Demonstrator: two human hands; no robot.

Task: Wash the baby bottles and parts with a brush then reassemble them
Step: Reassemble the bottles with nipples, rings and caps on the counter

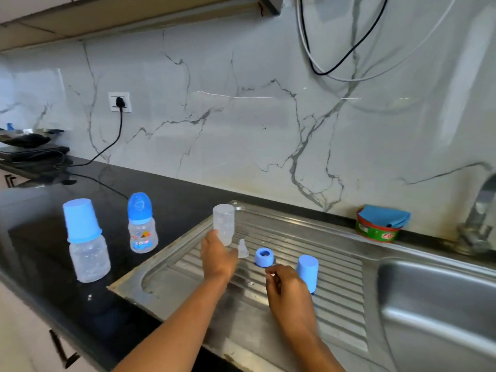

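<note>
The left hand (217,255) grips the clear bottle body (223,224) over the drainboard (335,264); the right hand (287,288) hovers curled by the blue collar (264,256), its hold unclear. Seat the nipple (243,248) fully through that collar before screwing on.

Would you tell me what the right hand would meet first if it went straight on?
Probably the blue ring, just beyond the curled fingers of the right hand, though depth is unclear.
</note>
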